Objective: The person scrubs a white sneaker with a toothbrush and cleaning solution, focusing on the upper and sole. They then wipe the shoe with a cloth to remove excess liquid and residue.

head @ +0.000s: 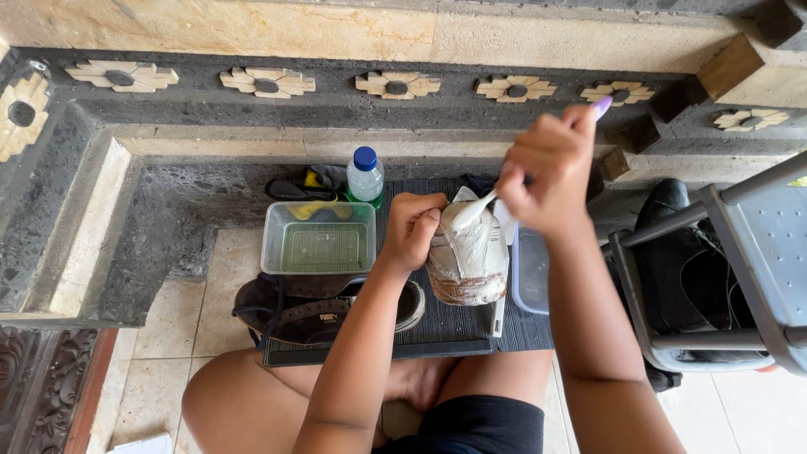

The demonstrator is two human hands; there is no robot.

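My left hand (pixel 414 229) is closed in a fist around the top of a pale shoe (pixel 467 256), holding it upright over the dark ribbed mat (pixel 454 324). The shoe's toe points down toward me; its sole edge looks brown and dirty.

My right hand (pixel 546 176) is closed around the handle of a white brush (pixel 472 210), raised just above the shoe. The brush head touches the shoe's upper end, beside my left knuckles.

Relative to the shoe:
- left: clear plastic tub (pixel 319 238) holding greenish water, on the mat
- beyond the tub: capped water bottle (pixel 365 176), upright, with a dark and yellow cloth (pixel 307 183) next to it
- lower left: brown shoe (pixel 328 309) lying on the mat, near my left forearm
- right: second clear container (pixel 531 271), partly hidden by my right arm
- far right: grey metal chair (pixel 740 261), black shoe (pixel 672 252) beneath it
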